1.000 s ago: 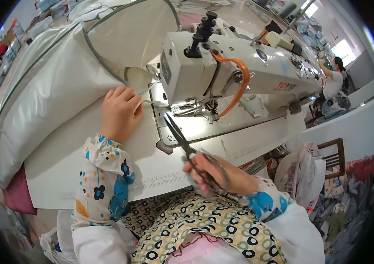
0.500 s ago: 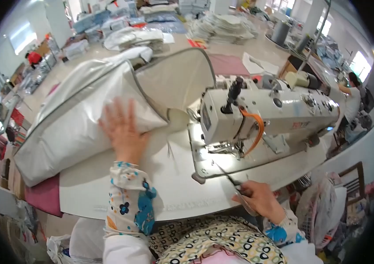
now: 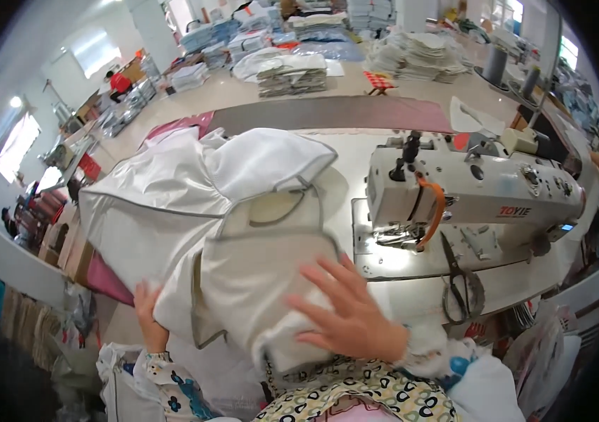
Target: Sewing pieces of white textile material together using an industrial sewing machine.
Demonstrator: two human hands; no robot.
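A large white sewn cover (image 3: 152, 246) with grey piping lies bunched across the table, its near part hanging over the front edge towards me. My right hand (image 3: 356, 316) is open and slightly blurred, fingers spread over the cover's pale beige panel (image 3: 261, 271). At the cover's lower left edge is my left hand (image 3: 150, 316), its fingers stretched upward against the fabric and its inner side partly hidden. Scissors (image 3: 460, 285) with dark handles lie by the machine's base, blades pointing away from me. The white sewing machine (image 3: 475, 186) stands to the right, its needle area lit.
Maroon cloth (image 3: 111, 278) shows beneath the cover at the left. A white scrap (image 3: 475, 116) lies behind the machine, near grey thread cones (image 3: 494, 67). Stacked fabric (image 3: 292, 76) sits on the floor beyond the table, and plastic bags (image 3: 546, 344) stand at the lower right.
The scissors have left my right hand and now lie on the table. The cover has been turned and drawn towards me. My left hand has moved down to its near left edge.
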